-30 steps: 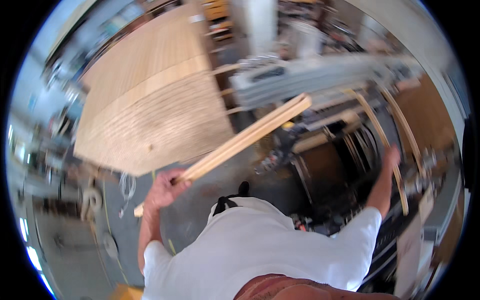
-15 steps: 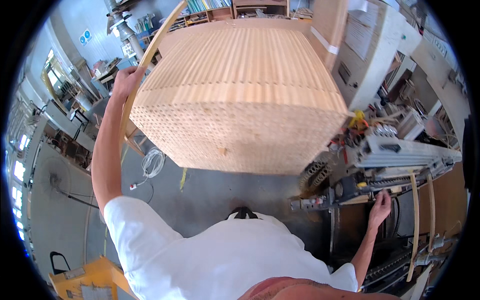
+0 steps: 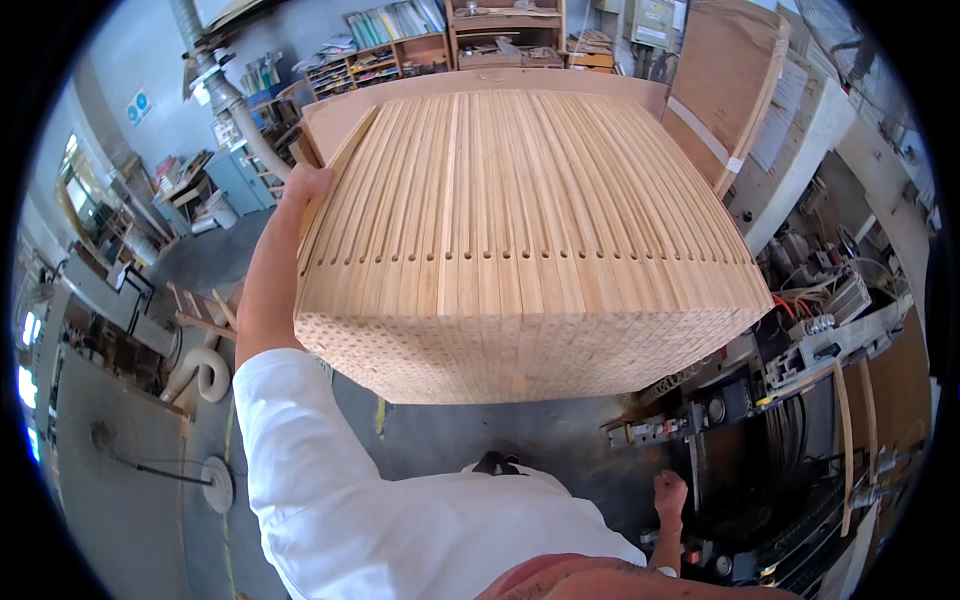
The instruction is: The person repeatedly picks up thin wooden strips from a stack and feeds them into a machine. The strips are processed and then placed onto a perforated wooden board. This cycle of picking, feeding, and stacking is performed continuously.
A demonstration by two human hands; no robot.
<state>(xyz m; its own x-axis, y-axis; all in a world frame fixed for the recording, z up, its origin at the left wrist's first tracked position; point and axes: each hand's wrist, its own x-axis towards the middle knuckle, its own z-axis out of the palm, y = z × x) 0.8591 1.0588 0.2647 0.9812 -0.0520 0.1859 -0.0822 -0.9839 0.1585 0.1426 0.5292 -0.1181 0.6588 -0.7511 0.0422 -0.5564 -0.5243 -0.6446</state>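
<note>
A large stack of pale wooden strips (image 3: 520, 285) stands in front of me. Its top layer lies side by side, each strip with a long groove ending in a rounded notch near my side. Many strip ends make up the face toward me. My left hand (image 3: 307, 184) is closed around a wooden strip (image 3: 352, 145) along the stack's left edge; the fingers' far side is hidden. Down at my right side, between my body and a machine (image 3: 712, 408), hangs my right hand (image 3: 670, 494), its fingers curled in with nothing visible in them.
Tall board panels (image 3: 728, 85) rise behind the stack's right corner. Two thin wooden strips (image 3: 846, 450) rest upright against the machine area at right. Shelves (image 3: 400, 62) line the back wall. A ribbed hose (image 3: 205, 378) and a wooden chair (image 3: 205, 308) stand at left.
The strip in my left hand went from raised and tilted to lying along the stack's left edge. My right hand moved from beside the machine toward my body. The stack appears nearer.
</note>
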